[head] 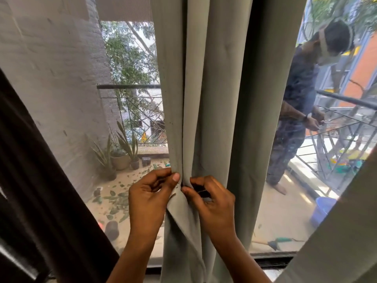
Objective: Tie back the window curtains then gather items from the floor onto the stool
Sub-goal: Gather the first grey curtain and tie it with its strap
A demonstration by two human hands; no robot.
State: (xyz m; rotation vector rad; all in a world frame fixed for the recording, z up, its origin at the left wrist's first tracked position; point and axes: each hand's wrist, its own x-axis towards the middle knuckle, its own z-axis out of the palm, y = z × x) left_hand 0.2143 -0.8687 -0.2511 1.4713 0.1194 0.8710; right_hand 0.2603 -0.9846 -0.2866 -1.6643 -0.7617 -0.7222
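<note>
A grey-green curtain [216, 94] hangs bunched in the middle of the window, its folds gathered in at waist height. My left hand [151, 193] pinches the curtain's left edge between thumb and curled fingers. My right hand [210, 199] pinches the fabric just to the right, and a thin dark tie [201, 189] runs under its fingers. The two thumbs nearly touch at the gathered fold. No stool or floor items show in the head view.
A dark curtain [30, 180] hangs at the left edge and another pale curtain [336, 242] at the lower right. Through the mesh window are a balcony with potted plants [120, 156], a railing [130, 86], a blue bucket [322, 209] and a person [295, 111] standing.
</note>
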